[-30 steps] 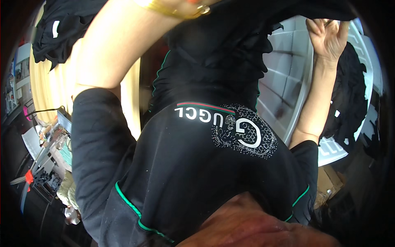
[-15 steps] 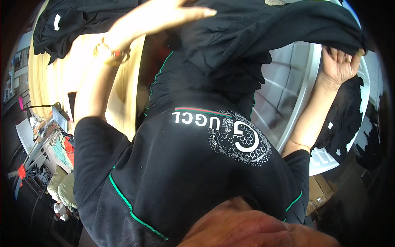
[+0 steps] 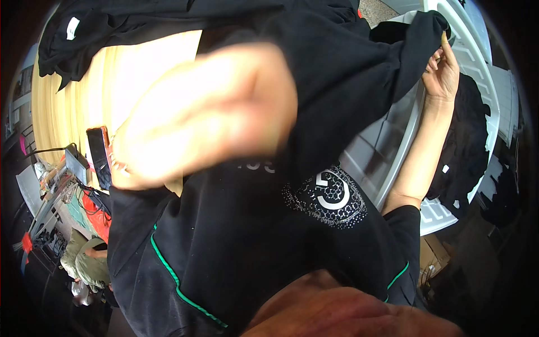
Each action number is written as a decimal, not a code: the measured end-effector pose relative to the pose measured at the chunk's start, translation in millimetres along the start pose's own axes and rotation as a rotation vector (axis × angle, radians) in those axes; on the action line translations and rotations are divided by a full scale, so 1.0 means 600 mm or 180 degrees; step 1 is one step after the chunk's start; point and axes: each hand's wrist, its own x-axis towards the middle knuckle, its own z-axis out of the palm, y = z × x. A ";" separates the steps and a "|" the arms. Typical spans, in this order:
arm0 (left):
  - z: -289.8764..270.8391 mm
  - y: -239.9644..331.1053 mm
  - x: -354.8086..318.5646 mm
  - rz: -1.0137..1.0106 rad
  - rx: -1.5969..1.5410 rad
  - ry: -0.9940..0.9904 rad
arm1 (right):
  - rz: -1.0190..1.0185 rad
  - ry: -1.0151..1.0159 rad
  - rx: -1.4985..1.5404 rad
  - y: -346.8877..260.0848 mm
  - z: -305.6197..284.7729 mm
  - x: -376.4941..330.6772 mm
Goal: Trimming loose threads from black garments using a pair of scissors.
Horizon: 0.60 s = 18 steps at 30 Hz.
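My right hand (image 3: 441,76) pinches the edge of a black garment (image 3: 348,73) at the upper right, thumb and fingers closed on the cloth. From there the garment spreads across the middle, hanging in loose folds in front of my chest; its exact kind does not show. My left hand (image 3: 258,101) is raised over the middle, strongly blurred by motion and washed out by light. Its fingers cannot be made out, nor whether it touches the cloth behind it. More black cloth with a white label (image 3: 73,28) lies at the far left.
On the left stands a pale wooden table (image 3: 73,112) with a phone (image 3: 99,154) on its near edge. A white plastic bin (image 3: 412,137) is at the right, a heap of black cloth (image 3: 466,151) beside it. Below sits a cardboard box (image 3: 433,255).
My left hand has swung down and nearer to my chest. My right hand, holding the garment's edge, has moved left and slightly up. The phone is now uncovered.
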 end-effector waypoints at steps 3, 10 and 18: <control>-0.009 -0.005 0.029 0.1143 -0.2532 -0.1579 | 0.0070 0.0033 -0.0414 0.013 0.028 -0.028; 0.047 -0.011 0.090 0.0656 -0.0161 0.0143 | -0.0831 -0.0291 -0.0383 0.003 0.012 -0.001; 0.026 -0.108 0.164 -0.0152 -0.0452 0.0762 | -0.0850 0.0434 -0.2759 0.039 0.125 -0.044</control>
